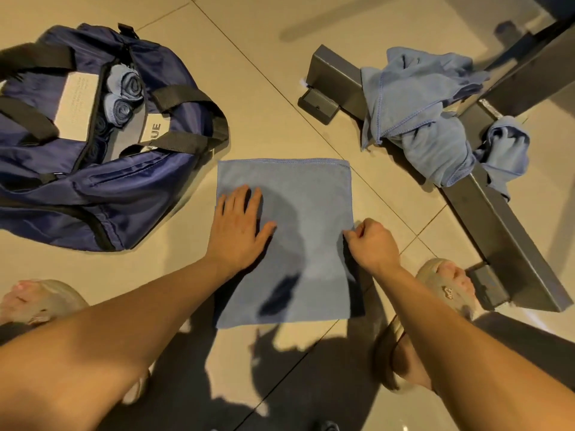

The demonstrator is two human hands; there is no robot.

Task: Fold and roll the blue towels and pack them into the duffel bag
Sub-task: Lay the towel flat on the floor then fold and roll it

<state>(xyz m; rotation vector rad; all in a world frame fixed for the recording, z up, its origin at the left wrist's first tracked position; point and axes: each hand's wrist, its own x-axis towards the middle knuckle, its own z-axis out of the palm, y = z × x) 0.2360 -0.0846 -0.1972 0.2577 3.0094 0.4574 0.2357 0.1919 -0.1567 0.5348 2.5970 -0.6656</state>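
Pale blue, the square microfibre towel [298,237] lies flat on the beige tiled floor [280,88], near and central; the left hand [238,227] presses its left part, fingers [242,197] straight and spread; the right hand [375,244] pinches the right edge, fingers [357,234] curled on the hem. Far left, the open navy nylon duffel bag [102,188] holds rolled blue towels [129,88]; far right, a crumpled heap of blue towels [417,113] drapes over a grey metal frame [497,219]. A fold looks due; if the flat hand eases, the cloth could slide on smooth tile and the edges land askew, giving a lopsided roll.
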